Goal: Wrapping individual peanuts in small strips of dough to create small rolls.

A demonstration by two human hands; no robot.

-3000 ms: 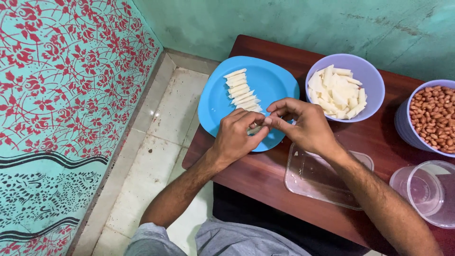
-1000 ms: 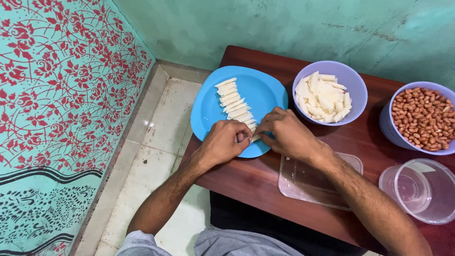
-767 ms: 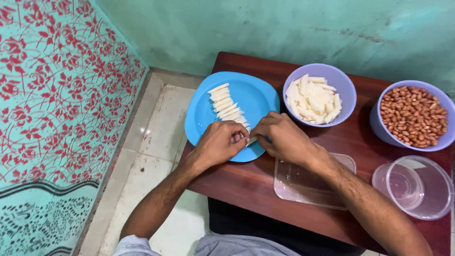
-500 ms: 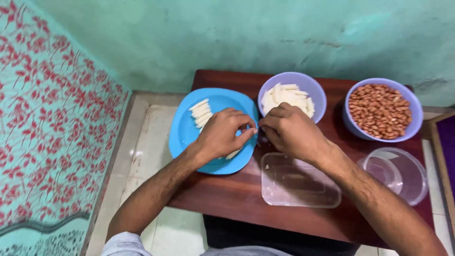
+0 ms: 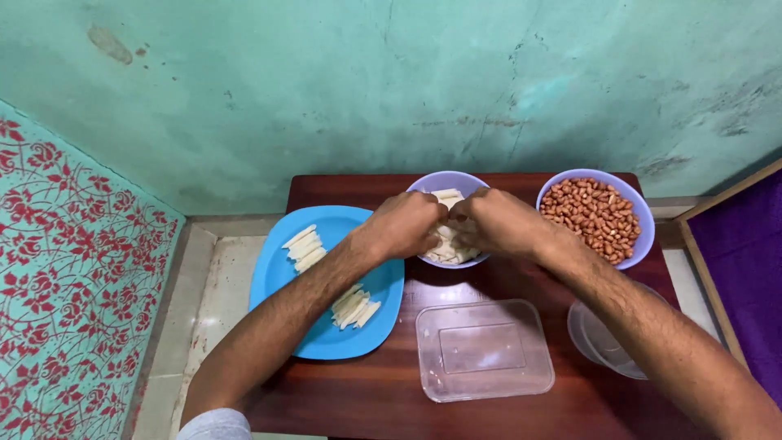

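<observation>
**Pale sticks in the lilac bowl, both hands meeting over it**

Pale cream-coloured cut sticks lay heaped in the round lilac plastic bowl at the back of the dark red-brown wooden table, and that was where we had both hands. A moment earlier our hands had been together over the round blue plastic plate, at the end of the row of sticks laid out there; now they had moved across to the bowl, so the work had shifted from the plate to the supply of loose pieces.

Our left hand hung over the bowl's near left rim, fingers curled downward into the heap. Our right hand came in from the other side, fingers likewise bent, the two sets of fingertips almost touching above the sticks. We could not tell whether either hand had actually closed on a piece, since the knuckles hid the tips.

On the blue plate, left of the bowl, two short rows of arranged sticks lay under and beside our left forearm. A second lilac bowl of reddish-brown peanuts stood just right of our right wrist. Nearer to us sat a clear rectangular plastic container, and a clear round tub lay partly hidden beneath our right forearm.
</observation>
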